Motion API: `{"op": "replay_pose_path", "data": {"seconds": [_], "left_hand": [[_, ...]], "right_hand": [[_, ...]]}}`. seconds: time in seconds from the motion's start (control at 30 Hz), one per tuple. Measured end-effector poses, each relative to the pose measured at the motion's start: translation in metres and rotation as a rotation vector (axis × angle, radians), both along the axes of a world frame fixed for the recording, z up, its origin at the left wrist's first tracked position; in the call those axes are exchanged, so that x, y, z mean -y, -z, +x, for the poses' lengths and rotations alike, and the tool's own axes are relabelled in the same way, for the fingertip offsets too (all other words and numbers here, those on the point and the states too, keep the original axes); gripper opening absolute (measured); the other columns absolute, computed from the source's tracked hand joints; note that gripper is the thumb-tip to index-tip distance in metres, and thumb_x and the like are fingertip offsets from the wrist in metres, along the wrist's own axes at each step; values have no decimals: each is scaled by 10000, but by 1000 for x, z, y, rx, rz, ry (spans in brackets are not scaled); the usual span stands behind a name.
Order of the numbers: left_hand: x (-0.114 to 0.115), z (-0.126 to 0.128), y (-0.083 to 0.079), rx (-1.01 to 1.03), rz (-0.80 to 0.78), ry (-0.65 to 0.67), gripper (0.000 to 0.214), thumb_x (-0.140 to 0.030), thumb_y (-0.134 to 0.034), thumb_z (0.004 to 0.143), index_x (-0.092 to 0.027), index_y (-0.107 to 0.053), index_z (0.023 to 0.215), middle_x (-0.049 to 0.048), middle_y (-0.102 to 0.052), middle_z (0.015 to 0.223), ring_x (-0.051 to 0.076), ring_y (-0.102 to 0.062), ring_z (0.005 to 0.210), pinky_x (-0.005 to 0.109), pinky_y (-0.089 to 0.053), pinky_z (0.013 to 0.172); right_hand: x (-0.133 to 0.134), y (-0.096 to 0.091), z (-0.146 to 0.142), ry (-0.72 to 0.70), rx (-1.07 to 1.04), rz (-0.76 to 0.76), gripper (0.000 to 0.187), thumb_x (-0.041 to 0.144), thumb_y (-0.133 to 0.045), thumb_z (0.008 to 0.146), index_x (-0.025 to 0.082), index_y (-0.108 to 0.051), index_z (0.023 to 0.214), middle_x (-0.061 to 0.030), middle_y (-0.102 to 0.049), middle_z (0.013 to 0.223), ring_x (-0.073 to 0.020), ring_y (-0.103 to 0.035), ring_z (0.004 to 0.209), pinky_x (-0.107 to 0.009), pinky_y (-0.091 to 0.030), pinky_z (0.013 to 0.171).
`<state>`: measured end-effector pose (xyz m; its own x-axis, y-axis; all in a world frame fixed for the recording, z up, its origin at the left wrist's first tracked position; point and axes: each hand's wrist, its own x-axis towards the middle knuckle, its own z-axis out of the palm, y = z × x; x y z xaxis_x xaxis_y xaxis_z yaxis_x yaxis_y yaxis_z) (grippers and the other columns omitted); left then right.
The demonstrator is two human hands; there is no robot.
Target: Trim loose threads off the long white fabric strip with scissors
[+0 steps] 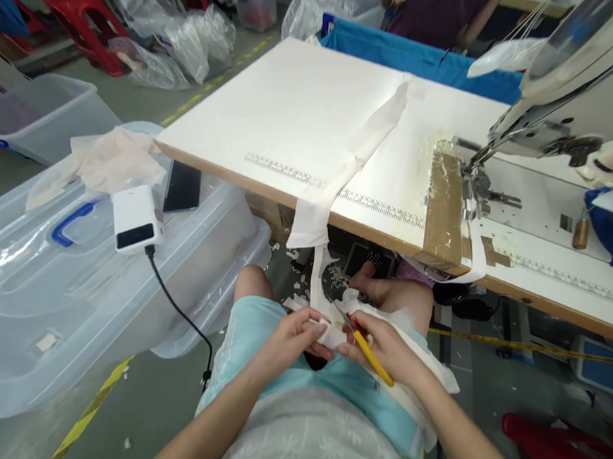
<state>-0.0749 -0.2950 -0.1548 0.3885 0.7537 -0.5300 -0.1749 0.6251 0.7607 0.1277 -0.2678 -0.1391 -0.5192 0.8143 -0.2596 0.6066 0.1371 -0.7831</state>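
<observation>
My left hand [298, 335] is closed in a pinch on the lower end of a long white fabric strip [360, 149] that hangs down from the white sewing table [289, 108] into my lap. My right hand [382, 345] grips yellow-handled thread snips [364, 344], their blade tip touching the strip just above my left fingers. More white fabric [415, 337] lies over my right thigh. Both hands are over my lap, below the table's front edge.
A sewing machine [572, 88] stands at the table's right. Clear plastic bins [68, 288] at my left carry a white power bank [136, 217] with a black cable, a phone [182, 186] and cloth. Another person works beyond blue fabric [421, 54]. Scraps litter the floor.
</observation>
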Motion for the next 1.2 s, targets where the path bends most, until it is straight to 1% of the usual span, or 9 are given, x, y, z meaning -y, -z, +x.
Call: {"op": "replay_pose_path", "data": {"seconds": [0.1, 0.2, 0.37, 0.47, 0.63, 0.73, 0.9, 1.07, 1.2], "left_hand": [[1, 4, -4, -3, 53, 126, 459, -639, -502, 864, -198, -458, 982, 36, -689, 706, 219, -709, 668, 291, -544, 627], [-23, -11, -30, -260, 312, 168, 393, -580, -435, 916, -196, -502, 969, 51, -696, 789, 180, -671, 630, 278, -520, 591], [-121, -34, -98, -992, 948, -152, 246, -407, -504, 903, -203, -619, 979, 53, -669, 908, 200, -604, 814, 319, -482, 718], [-179, -28, -118, -1356, 1017, -127, 299, -392, -564, 864, -162, -613, 1048, 122, -629, 1093, 297, -543, 1064, 404, -470, 833], [-215, -14, -116, -1509, 984, 10, 154, -301, -533, 862, -168, -601, 821, 135, -633, 994, 316, -560, 1022, 412, -456, 814], [-206, -11, -123, -1239, 1001, -51, 156, -306, -493, 891, -178, -584, 885, 71, -636, 777, 241, -606, 768, 340, -448, 684], [-200, 0, -142, -670, 846, 384, 356, -449, -414, 937, -156, -615, 959, 79, -674, 774, 186, -615, 604, 306, -467, 615], [-221, 22, -130, -1393, 964, 51, 258, -360, -570, 847, -126, -619, 945, 184, -626, 1086, 344, -540, 1081, 438, -464, 853], [-234, 29, -112, -1392, 959, -63, 163, -273, -575, 811, -114, -613, 816, 216, -598, 1080, 363, -494, 1112, 465, -423, 901]], "right_hand": [[8, 5, -11, 90, -180, 22, 215, 323, -522, 822, 219, -371, 709, 46, -436, 642, -123, -402, 577, -234, -282, 529], [19, 9, -15, 123, -233, 88, 188, 244, -501, 802, 218, -349, 695, 47, -434, 639, -118, -394, 574, -236, -278, 533], [36, 6, -8, 139, -216, 116, 193, 256, -477, 856, 219, -358, 709, 42, -428, 651, -122, -378, 578, -241, -270, 532], [42, 5, -4, 174, -183, 193, 215, 255, -486, 857, 221, -336, 707, 35, -426, 665, -128, -381, 590, -242, -271, 534], [50, 5, 2, 247, -173, 210, 227, 267, -475, 882, 219, -342, 705, 27, -446, 666, -133, -396, 583, -246, -293, 538], [54, 5, 4, 241, -165, 180, 224, 276, -471, 879, 220, -345, 702, 27, -451, 654, -136, -404, 574, -248, -293, 532], [53, 5, -1, 212, -195, 194, 204, 261, -470, 846, 223, -330, 701, 32, -444, 653, -132, -405, 568, -245, -282, 530], [54, 3, -7, 167, -170, 199, 260, 236, -498, 793, 226, -259, 691, 35, -423, 660, -129, -388, 574, -243, -254, 530], [57, 1, -8, 167, -160, 179, 271, 219, -511, 762, 226, -250, 687, 39, -420, 662, -126, -384, 580, -242, -243, 537]]}}
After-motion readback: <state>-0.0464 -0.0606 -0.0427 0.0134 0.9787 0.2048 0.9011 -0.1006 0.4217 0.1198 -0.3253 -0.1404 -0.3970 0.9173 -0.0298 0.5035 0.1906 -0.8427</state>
